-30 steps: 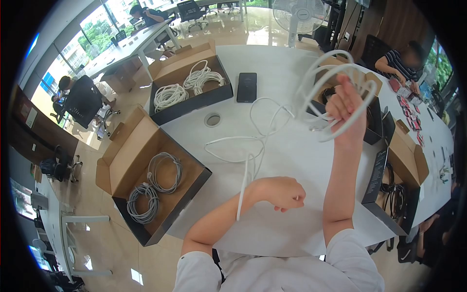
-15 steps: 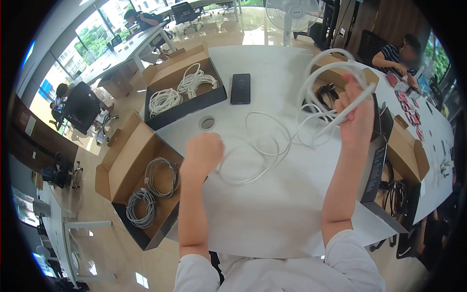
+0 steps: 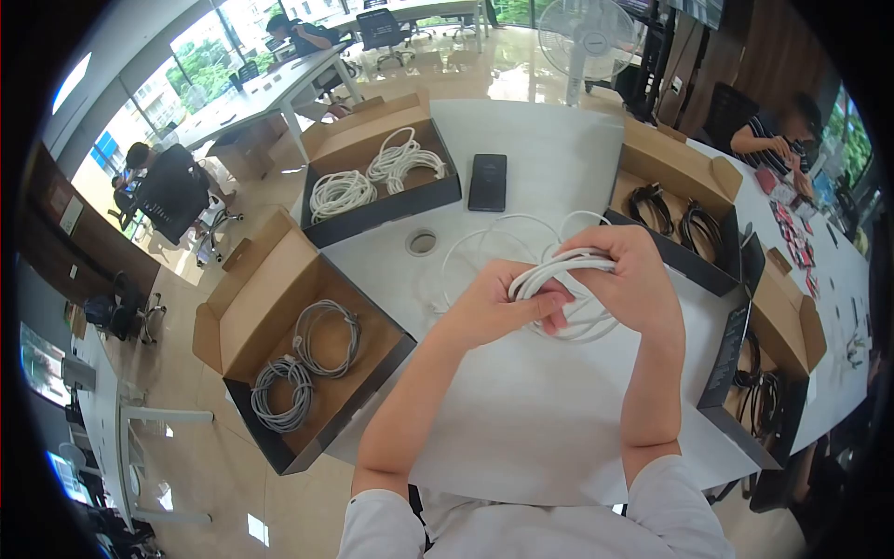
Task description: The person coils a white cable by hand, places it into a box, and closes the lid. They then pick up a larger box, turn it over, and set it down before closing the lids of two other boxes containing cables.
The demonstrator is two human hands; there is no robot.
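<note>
Over the middle of the white table [image 3: 484,391], both of my hands are on a partly coiled white cable [image 3: 559,265]. My left hand [image 3: 498,303] grips the left side of the coil, with the thumb across the strands. On the right side, my right hand [image 3: 629,275] holds the same bundle between thumb and fingers. Looser loops of the cable lie on the table behind and to the left of my hands. A black phone [image 3: 487,183] lies flat beyond them, and a round grommet [image 3: 421,243] is left of the loops.
An open box with white cables [image 3: 372,215] is at the back left, one with grey cables [image 3: 321,447] at the left. Boxes with black cables stand at the back right [image 3: 675,258] and right [image 3: 736,421]. A person [image 3: 778,140] sits at the far right.
My right hand has come down and inward with the coil. My left hand has moved right and taken hold of it. The view has shifted slightly.
</note>
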